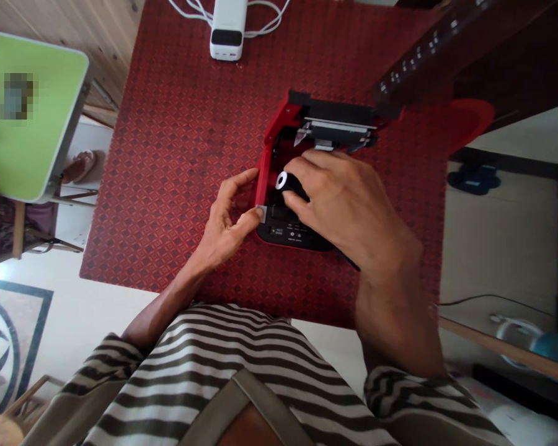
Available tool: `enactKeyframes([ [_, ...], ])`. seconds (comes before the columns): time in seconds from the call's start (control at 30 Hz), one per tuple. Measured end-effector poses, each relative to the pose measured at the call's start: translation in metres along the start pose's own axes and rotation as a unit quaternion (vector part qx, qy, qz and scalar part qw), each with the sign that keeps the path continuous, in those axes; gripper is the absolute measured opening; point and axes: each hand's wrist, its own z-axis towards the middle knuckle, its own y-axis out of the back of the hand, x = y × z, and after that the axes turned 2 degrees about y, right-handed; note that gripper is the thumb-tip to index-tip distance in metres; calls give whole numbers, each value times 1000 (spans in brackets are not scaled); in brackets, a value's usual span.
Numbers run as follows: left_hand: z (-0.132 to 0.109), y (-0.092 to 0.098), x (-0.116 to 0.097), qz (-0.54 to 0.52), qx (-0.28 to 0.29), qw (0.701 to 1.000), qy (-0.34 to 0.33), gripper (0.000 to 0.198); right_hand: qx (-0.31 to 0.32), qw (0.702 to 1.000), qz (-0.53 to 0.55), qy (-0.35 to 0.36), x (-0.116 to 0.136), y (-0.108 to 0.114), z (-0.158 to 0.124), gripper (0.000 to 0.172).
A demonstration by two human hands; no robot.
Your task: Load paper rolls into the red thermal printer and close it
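Observation:
A red and black machine (289,236) stands opened up on the table, with its black inside and a hinged upper part (339,130) showing. My left hand (227,214) grips its left side, the thumb on a grey patch at the front corner and the fingers along the red wall. Over the inside, my right hand (348,198) is closed around a black roll with a white ring-shaped end (282,181). Most of that roll is hidden under my fingers. Whether it touches the machine's inside I cannot tell.
A patterned red cloth (177,155) covers the table. At the back lies a white power bank (227,31) with white cables. A dark perforated strip (418,62) rises at the upper right. To the left stands a green table (41,148), with a person's foot (81,166) near it.

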Motion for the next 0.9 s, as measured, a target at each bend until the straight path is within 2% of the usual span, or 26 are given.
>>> enactKeyframes([
  [0.13, -1, -2, -1, -3, -6, 1000, 3, 66, -32, 998, 55, 16, -4, 16, -18, 17],
  [0.27, -1, -2, -2, 3, -17, 1000, 12, 67, -144, 976, 159, -22, -10, 42, -47, 21],
  [0.33, -1, 0, -2, -2, -16, 1000, 13, 66, -231, 945, 218, -79, -22, 43, -61, 26],
  [0.4, 0, 2, -1, -7, -14, 1000, 18, 66, -345, 893, 260, -126, -42, 33, -71, 26],
  [0.5, 0, 5, 1, -4, -20, 1000, 23, 66, -416, 843, 301, -160, -83, 5, -79, 14],
  [0.57, 1, 6, 4, 1, -26, 1000, 17, 65, -395, 830, 334, -208, -105, -14, -81, 15],
  [0.63, 2, 7, 6, 9, -29, 1000, 10, 63, -359, 827, 362, -238, -117, -30, -81, 21],
  [0.8, 3, 9, 11, 29, -29, 999, -7, 64, -256, 854, 392, -229, -116, -55, -67, 29],
  [0.9, 3, 10, 11, 32, -21, 999, 1, 65, -226, 871, 375, -225, -115, -63, -56, 28],
])
